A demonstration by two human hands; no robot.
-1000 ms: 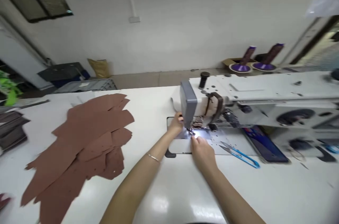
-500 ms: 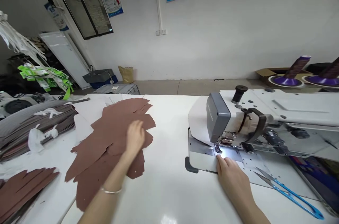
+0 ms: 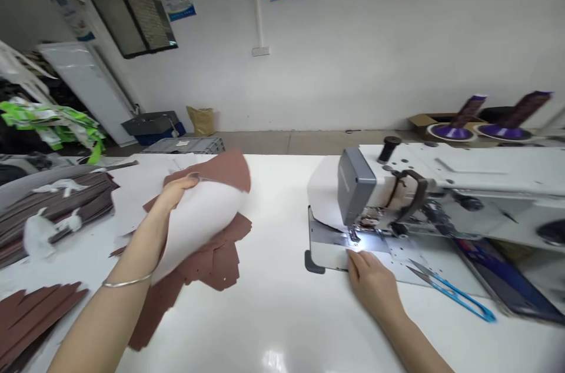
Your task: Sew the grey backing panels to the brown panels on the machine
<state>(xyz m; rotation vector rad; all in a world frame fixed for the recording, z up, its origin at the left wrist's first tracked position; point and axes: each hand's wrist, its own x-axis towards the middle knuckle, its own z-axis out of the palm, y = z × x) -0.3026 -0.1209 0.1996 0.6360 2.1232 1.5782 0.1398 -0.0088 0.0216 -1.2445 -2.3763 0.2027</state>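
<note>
My left hand (image 3: 179, 189) grips the edge of a brown piece (image 3: 225, 170) and lifts it, so that its pale underside (image 3: 198, 220) curls toward me. More brown pieces (image 3: 216, 261) lie fanned out beneath it on the white table. On the right, my right hand (image 3: 368, 276) rests at the metal plate (image 3: 329, 249) of a sewing machine (image 3: 357, 185), just in front of the lit needle area. Its fingers are pressed together; whatever they may hold is hidden.
Blue-handled snips (image 3: 463, 297) lie right of my right hand, near a phone (image 3: 507, 279). Bundled dark pieces (image 3: 79, 202) and another brown stack (image 3: 39, 314) are at the left. Purple-based thread cones (image 3: 463, 120) stand behind the machine.
My left hand has moved left and taken hold of a brown piece, now lifted and folded back. My right hand remains by the machine plate. The view has shifted slightly.
</note>
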